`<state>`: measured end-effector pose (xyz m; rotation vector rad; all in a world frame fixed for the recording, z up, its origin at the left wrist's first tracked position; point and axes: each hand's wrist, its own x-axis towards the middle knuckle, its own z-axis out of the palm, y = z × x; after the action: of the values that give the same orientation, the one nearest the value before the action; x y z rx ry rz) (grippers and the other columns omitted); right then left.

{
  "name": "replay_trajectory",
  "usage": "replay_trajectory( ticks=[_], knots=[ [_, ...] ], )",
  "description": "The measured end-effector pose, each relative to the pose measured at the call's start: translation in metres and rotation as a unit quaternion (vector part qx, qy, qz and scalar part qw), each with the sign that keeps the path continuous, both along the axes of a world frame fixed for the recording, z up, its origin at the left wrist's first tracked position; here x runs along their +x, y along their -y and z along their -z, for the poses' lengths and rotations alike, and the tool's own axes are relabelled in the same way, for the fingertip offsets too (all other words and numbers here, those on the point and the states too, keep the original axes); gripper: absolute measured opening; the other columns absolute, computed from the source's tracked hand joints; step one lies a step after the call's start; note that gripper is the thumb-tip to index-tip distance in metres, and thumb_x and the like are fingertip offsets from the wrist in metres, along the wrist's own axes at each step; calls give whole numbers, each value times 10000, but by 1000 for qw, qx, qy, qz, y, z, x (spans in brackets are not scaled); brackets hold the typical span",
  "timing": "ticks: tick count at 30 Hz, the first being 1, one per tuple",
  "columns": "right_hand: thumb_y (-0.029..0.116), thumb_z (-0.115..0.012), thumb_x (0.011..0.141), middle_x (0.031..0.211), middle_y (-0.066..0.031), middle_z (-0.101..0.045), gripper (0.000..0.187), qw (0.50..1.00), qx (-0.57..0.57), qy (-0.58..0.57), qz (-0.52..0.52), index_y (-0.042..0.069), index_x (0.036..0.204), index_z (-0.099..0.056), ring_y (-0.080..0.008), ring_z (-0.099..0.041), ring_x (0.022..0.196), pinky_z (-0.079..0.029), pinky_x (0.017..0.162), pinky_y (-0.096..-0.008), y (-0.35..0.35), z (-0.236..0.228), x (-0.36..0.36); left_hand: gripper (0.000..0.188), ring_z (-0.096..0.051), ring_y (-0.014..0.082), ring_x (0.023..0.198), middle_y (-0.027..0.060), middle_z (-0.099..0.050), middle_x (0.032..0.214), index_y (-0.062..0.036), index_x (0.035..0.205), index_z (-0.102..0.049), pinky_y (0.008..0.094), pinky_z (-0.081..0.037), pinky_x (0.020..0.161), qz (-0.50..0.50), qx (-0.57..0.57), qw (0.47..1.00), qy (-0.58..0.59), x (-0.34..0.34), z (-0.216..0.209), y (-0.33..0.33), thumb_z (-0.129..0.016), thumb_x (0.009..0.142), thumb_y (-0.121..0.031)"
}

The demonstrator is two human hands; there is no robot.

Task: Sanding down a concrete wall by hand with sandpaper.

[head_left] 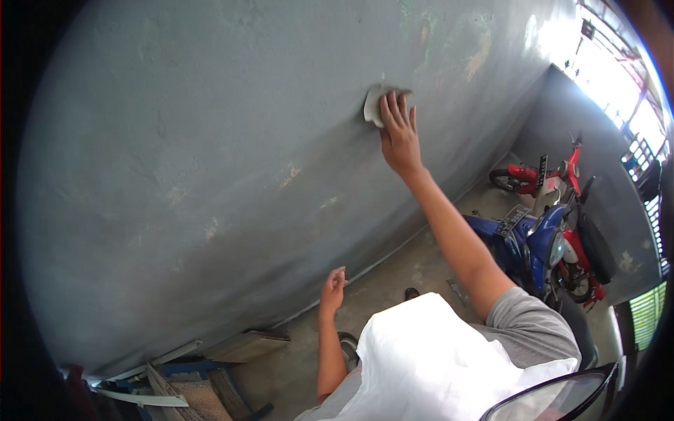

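My right hand is raised against the grey wall, pressing a pale piece of sandpaper flat to the surface. Its fingers lie spread over the sheet, whose left edge curls slightly off the wall. Lower down and to the left, my left hand hangs beside the wall's lower part with fingers loosely bent and nothing visible in them. Around the sandpaper the paint is uneven, with worn patches to the upper right and small pale scars below left.
A blue motorbike stands to the right of my right arm, with a red motorbike behind it. Wooden boards and other scrap pieces lie at the wall's foot, lower left. Concrete floor runs along the wall.
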<state>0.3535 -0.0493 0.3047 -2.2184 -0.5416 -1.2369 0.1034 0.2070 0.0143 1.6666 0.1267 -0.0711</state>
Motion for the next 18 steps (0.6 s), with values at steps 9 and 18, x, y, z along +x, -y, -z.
replay_trajectory(
  ticks=[9, 18],
  knots=[
    [14, -542, 953, 1671, -138, -315, 693, 1000, -19, 7, 4, 126, 1610, -352, -379, -208, 1566, -117, 1257, -576, 17, -51, 12, 452, -708, 198, 960, 122, -712, 1198, -67, 1358, -621, 327, -525, 892, 12, 54, 998, -21, -1, -6, 9, -531, 1082, -413],
    [-16, -525, 918, 1671, -136, -322, 717, 1000, 11, 8, -18, 115, 1605, -367, -373, -187, 1574, -94, 1254, -593, 35, 24, 25, 436, -712, 203, 961, 106, -723, 1172, -75, 1350, -628, 334, -529, 895, 6, 75, 997, -13, 15, -26, 34, -541, 1078, -405]
  ],
)
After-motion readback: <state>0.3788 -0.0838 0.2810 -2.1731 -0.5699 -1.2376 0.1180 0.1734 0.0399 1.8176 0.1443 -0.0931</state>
